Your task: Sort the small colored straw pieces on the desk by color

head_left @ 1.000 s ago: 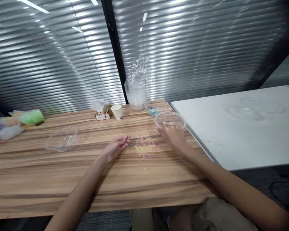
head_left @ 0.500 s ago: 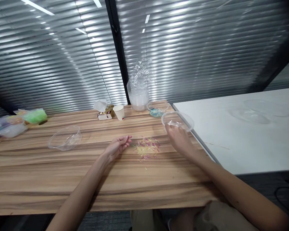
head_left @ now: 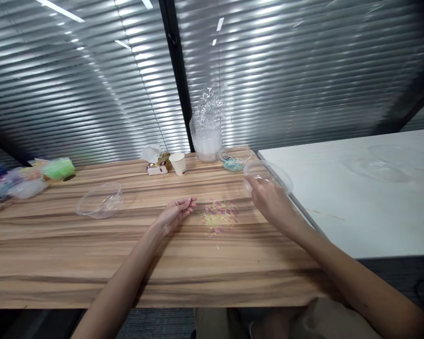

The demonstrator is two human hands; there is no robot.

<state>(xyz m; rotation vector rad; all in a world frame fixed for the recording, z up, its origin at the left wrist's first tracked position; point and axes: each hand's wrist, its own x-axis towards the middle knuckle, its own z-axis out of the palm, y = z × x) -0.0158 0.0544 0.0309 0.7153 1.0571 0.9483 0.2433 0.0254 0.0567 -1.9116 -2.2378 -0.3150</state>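
Note:
My right hand [head_left: 271,202] grips the near rim of a clear plastic bowl [head_left: 270,173] and holds it tilted just above the wooden table [head_left: 92,245], near its right edge. A small heap of pink and yellow bits [head_left: 219,217] lies on the wood between my hands. My left hand [head_left: 175,214] rests palm up beside the heap, its fingers loosely curled with nothing visible in them.
A second clear bowl [head_left: 101,203] stands at the left. At the back are a paper cup [head_left: 179,163], a small box with tissue [head_left: 157,161], a clear bag [head_left: 207,127] and a bowl of blue bits [head_left: 234,158]. Coloured bags [head_left: 28,176] lie far left. A white table [head_left: 367,197] adjoins on the right.
My right hand has lifted the clear bowl a little off the table and tilted it. The view has shifted slightly. My left hand has stayed in place.

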